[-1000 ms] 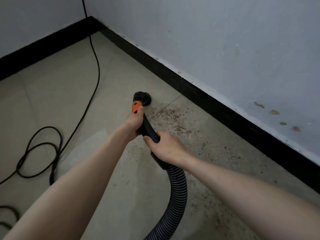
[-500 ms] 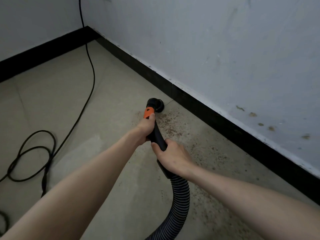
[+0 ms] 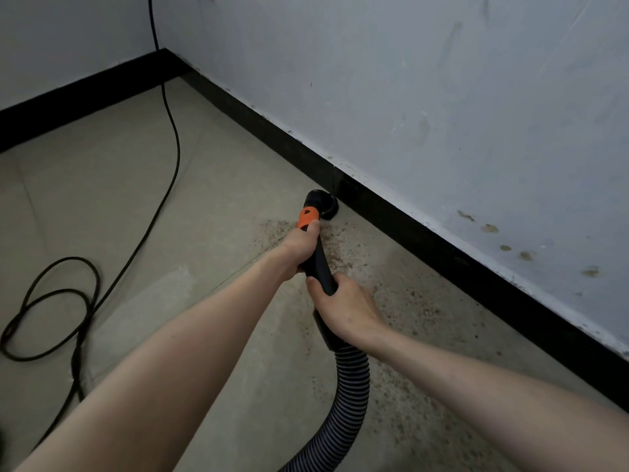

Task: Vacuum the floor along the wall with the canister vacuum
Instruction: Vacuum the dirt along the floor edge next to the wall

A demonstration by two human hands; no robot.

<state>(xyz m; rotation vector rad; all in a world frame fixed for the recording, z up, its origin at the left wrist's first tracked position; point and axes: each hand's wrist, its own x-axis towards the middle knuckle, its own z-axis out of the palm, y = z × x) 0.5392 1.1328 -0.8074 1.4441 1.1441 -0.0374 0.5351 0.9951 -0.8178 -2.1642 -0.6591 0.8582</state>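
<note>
The person's left hand (image 3: 299, 247) is curled around the black rigid plastic vacuum wand (image 3: 318, 264), its thumb resting just below the orange plastic collar (image 3: 307, 217). The right hand (image 3: 343, 306) wraps the same wand lower down, just above the point where the ribbed grey-and-black flexible hose (image 3: 350, 396) joins it. Both hands hold the wand firmly; neither is open.

The round black nozzle head (image 3: 323, 204) sits on the beige tiled floor (image 3: 119, 199), touching or just short of the glossy black skirting board (image 3: 442, 247) at the foot of the pale blue painted wall (image 3: 442, 97). Brown gritty debris (image 3: 401, 301) is scattered along the floor beside the skirting, from behind the nozzle back toward the person, so much of the strip appears not yet cleaned.

Several things could go wrong from here. The small nozzle covers a narrow path, so a quick pass would likely leave grit behind. Pushing it hard into the skirting could scuff the board or knock the head off the floor and lose suction. The hose bends sharply under the right forearm and may kink or drag on the wand. The loose black power cord (image 3: 170, 137), looped on the floor to the left, could snag a foot.
</note>
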